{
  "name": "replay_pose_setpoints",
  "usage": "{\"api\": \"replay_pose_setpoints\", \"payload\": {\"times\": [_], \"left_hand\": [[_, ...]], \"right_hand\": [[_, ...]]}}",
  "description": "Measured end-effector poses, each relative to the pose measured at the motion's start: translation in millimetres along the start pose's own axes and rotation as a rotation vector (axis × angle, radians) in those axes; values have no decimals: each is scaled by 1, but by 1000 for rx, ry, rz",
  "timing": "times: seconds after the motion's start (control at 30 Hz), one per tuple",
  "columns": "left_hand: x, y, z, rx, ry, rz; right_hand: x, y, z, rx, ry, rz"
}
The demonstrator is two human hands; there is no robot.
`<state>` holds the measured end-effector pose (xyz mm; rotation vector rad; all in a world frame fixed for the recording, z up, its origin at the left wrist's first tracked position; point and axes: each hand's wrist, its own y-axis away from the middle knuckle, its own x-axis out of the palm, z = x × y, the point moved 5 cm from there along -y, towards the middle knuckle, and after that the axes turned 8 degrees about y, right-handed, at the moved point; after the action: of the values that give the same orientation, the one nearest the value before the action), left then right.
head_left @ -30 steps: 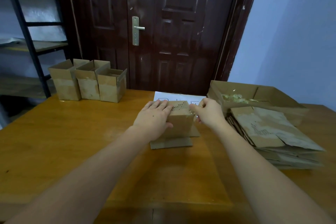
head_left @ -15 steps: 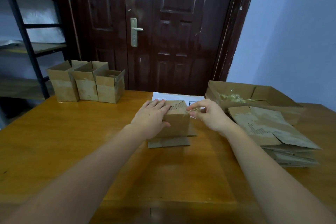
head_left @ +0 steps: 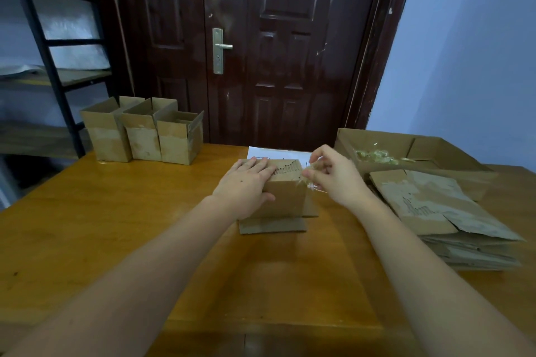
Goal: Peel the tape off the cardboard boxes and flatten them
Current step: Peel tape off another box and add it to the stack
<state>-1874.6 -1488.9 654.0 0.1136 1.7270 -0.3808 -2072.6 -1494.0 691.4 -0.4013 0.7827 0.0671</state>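
A small cardboard box (head_left: 285, 197) stands upside down in the middle of the wooden table (head_left: 116, 226), its lower flaps spread flat. My left hand (head_left: 246, 185) lies over the box's top left edge and holds it down. My right hand (head_left: 333, 175) pinches a strip of clear tape (head_left: 309, 182) that is lifted off the box's top right corner. Three open boxes (head_left: 145, 132) stand in a row at the far left. A stack of flattened boxes (head_left: 446, 217) lies at the right.
A large open carton (head_left: 414, 151) holding crumpled tape sits behind the flattened stack. A white sheet of paper (head_left: 278, 152) lies behind the box. A dark door stands beyond the table, and a metal shelf rack (head_left: 49, 66) at the left.
My right hand has pulled away to the right from the box's top, drawing the tape strip off the corner. My left hand has stayed on the box.
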Motion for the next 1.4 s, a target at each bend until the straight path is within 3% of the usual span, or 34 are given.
{"api": "replay_pose_setpoints", "payload": {"times": [0.1,0.27,0.37,0.57,0.7,0.83,1.13,1.4], "left_hand": [[1,0,0,4,-2,-8],[2,-1,1,5,-6,-21],[4,-1,2,-1,-2,-16],[2,-2,2,-6,-7,-5],[3,-3,4,0,-13,6],[3,-4,5,-6,-8,1],[3,-3,5,8,3,-9],[2,-3,4,11,1,-17]], "right_hand": [[11,0,2,-50,129,-201],[24,5,-8,-70,414,43],[19,8,-14,-83,576,-76],[28,24,-19,-216,650,-283],[36,40,-9,-342,810,-297],[36,41,-3,-285,887,-246],[25,31,1,-157,790,-118],[40,38,-4,-425,670,-255]]}}
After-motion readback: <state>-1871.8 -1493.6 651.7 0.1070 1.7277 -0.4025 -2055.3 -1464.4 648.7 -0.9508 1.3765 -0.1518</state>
